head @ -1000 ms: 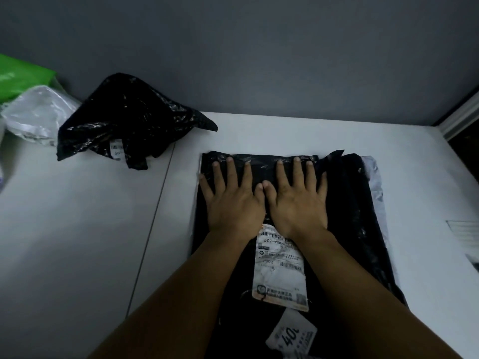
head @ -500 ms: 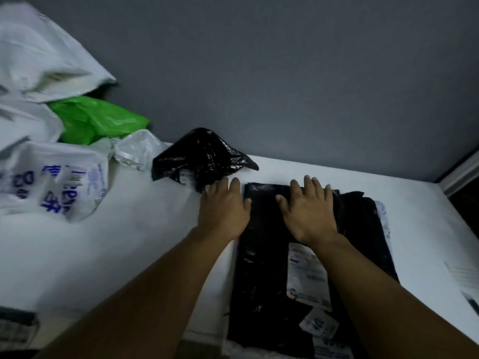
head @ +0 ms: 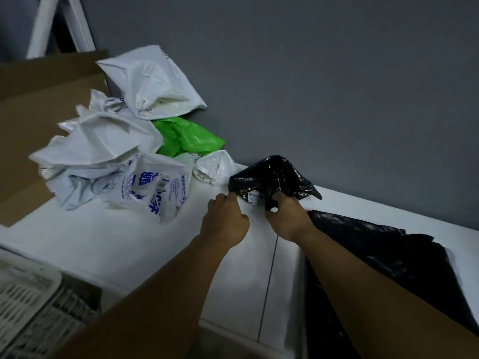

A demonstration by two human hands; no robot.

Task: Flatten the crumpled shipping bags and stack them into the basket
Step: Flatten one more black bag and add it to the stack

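A crumpled black shipping bag (head: 276,177) sits on the white table (head: 145,239) near the grey wall. My left hand (head: 224,220) pinches its near left corner and my right hand (head: 287,218) grips its lower edge. A flattened black bag (head: 383,257) lies on the table to the right, partly under my right forearm. A heap of crumpled white bags (head: 111,156) and one green bag (head: 189,137) lies to the left. The white slatted basket (head: 28,301) stands below the table at the lower left.
A brown cardboard sheet (head: 33,125) leans at the far left behind the heap. White frame bars (head: 62,24) rise at the top left. A seam (head: 267,286) divides the table top.
Both hands left the flattened black bag and moved up and left onto the crumpled black bag. The view swung left, showing the heap, the cardboard and the basket.
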